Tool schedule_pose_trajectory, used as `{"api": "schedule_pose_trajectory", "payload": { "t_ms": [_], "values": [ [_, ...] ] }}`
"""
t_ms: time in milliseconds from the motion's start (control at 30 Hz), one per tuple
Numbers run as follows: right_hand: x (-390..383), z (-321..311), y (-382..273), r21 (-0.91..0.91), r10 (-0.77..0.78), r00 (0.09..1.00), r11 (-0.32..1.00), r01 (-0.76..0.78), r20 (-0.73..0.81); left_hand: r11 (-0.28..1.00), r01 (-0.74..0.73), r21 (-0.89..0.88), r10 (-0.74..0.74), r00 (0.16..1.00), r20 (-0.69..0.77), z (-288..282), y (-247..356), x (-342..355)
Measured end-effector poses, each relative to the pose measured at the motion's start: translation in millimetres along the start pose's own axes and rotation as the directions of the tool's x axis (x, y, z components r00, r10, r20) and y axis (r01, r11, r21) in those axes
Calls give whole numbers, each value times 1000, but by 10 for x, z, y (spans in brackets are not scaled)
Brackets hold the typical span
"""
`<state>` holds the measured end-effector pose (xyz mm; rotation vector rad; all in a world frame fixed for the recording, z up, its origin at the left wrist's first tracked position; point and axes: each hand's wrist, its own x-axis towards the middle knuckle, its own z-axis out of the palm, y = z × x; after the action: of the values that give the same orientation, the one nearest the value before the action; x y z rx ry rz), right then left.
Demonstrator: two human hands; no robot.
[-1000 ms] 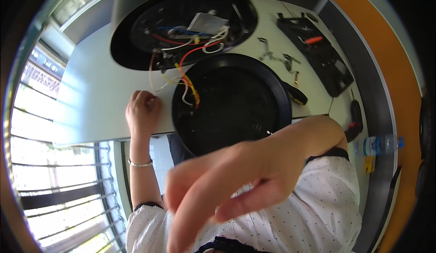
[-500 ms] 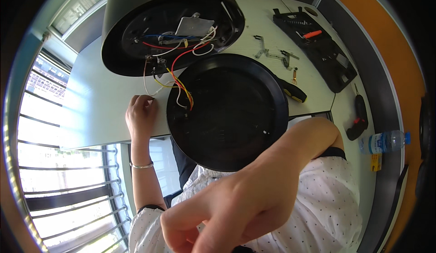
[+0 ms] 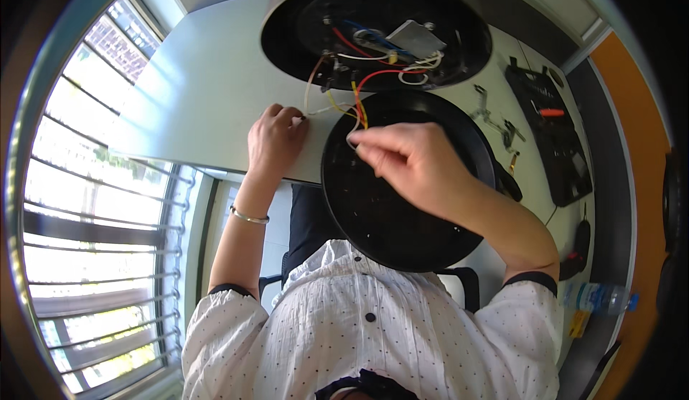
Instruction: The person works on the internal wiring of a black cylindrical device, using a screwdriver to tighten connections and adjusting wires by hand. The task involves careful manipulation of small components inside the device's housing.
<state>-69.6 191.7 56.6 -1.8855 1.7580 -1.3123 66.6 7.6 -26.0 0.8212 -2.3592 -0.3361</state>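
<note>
At the near edge of the white table [image 3: 194,84], my left hand [image 3: 275,140] has stayed put, its fingers curled inward beside a thin pinkish wire [image 3: 308,91]; I cannot tell whether the tips are pinched on its end. What has changed lies to the right: my right hand [image 3: 416,160], a second ago hanging before my chest close to the camera, has come forward over the round black base cover [image 3: 380,213], and thumb and forefinger are now closed on a white wire [image 3: 349,136] near its left rim. That puts both hands at the wiring, which I judge to be where the work sits now. The cover lies in front of me, partly over the table's edge; above it stands the dark appliance housing [image 3: 380,9], its open underside facing me, with a silver metal plate [image 3: 416,39] and a red wire [image 3: 380,74] showing, and leads run down between the two. Around me, far left, a bright window [image 3: 93,220] is crossed by dark horizontal bars. On the tabletop right of the cover lie loose metal pieces [image 3: 495,124], then a black tool case [image 3: 567,156] with a red handle [image 3: 551,113] in it. Lower right is a clear plastic bottle [image 3: 599,298] with a blue cap, and beyond rises an orange wall panel [image 3: 624,127].
</note>
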Motion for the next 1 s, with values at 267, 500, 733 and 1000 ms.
{"api": "schedule_pose_trajectory", "payload": {
  "t_ms": [267,500,733,1000],
  "values": [
    [381,-12,225,-79,211,972,972,-219,-101,987,-125,-100,72,903,-424,-173,184,-137],
    [546,62,264,-57,328,944,942,-330,-45,960,-68,-272,-12,960,-279,-189,549,-14],
    [552,157,434,-373,82,995,922,-100,-64,932,75,-355,-108,991,-76,-82,588,154],
    [641,161,336,82,447,894,890,-448,37,730,64,-680,-213,967,-137,-11,559,153]
  ]
}}
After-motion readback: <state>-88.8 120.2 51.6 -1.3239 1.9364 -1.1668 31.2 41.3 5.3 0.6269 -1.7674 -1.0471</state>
